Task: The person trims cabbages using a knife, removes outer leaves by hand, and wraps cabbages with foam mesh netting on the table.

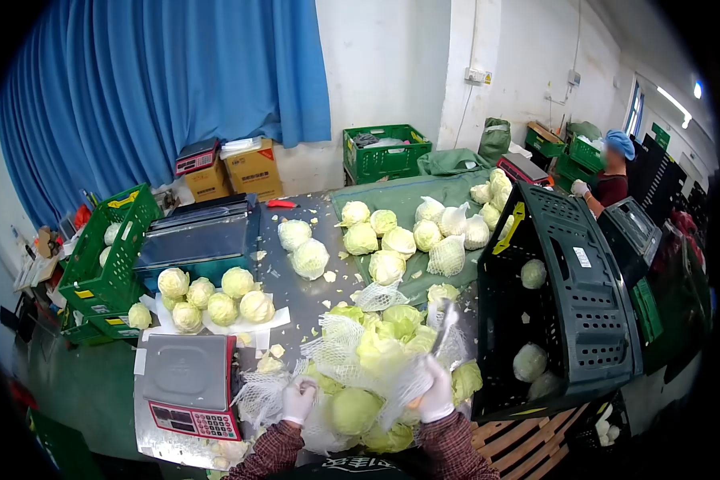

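Note:
My left hand (pixel 298 399), in a white glove, is closed at the edge of white foam netting (pixel 262 398). My right hand (pixel 437 390), gloved too, is closed around what looks like a knife (pixel 443 330), its blade pointing up and blurred by motion. White netting (pixel 402 390) also hangs beside my right hand. Between my hands lies a green cabbage (pixel 354 411), close against my body. Behind it is a heap of loose cabbage leaves (pixel 380 342) and netting. Another cabbage (pixel 466 381) sits to the right of my right hand.
A digital scale (pixel 188 372) stands at left, with trimmed cabbages (pixel 222 308) on paper behind it. Netted cabbages (pixel 446 254) lie on green cloth. A dark crate (pixel 588 296) on its side holds several cabbages. Red-handled tool (pixel 281 204) lies farther back. A co-worker (pixel 614 172) stands at right.

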